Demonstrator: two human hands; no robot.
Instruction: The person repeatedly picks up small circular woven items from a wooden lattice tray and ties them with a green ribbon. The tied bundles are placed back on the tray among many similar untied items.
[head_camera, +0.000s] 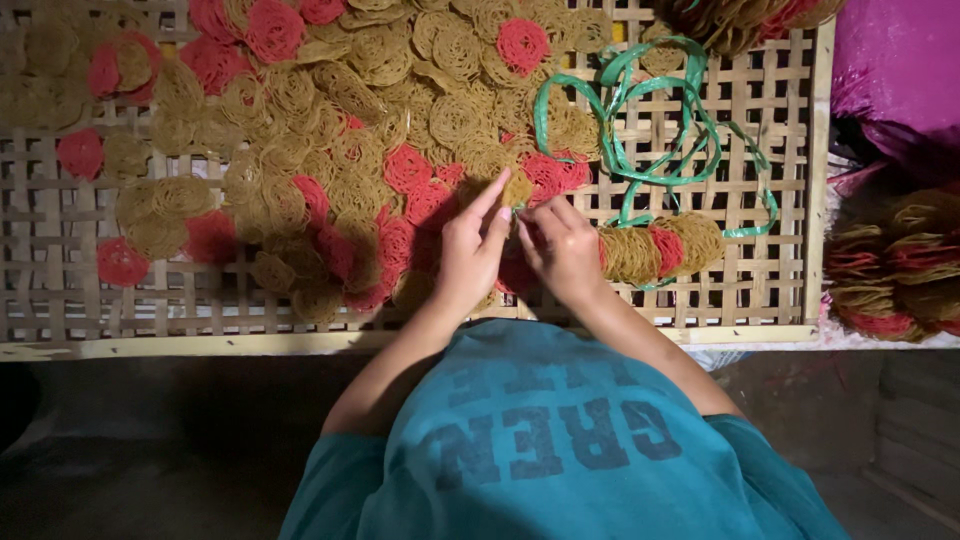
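My left hand (472, 250) and my right hand (560, 245) meet near the front of a woven bamboo tray (760, 290), fingertips pinched on the end of a green plastic ribbon (640, 120). A stack of round yellow and red noodle crackers (660, 250) lies on its side just right of my right hand, with the ribbon running around it. Loose yellow crackers (300, 100) and red crackers (405, 165) are spread over the tray to the left and behind my hands.
Tied bundles of crackers (895, 265) lie off the tray at the right, beside a purple plastic bag (900, 60). Another pile of crackers (740, 20) sits at the tray's far right corner. The tray's front edge (200, 345) runs just before my body.
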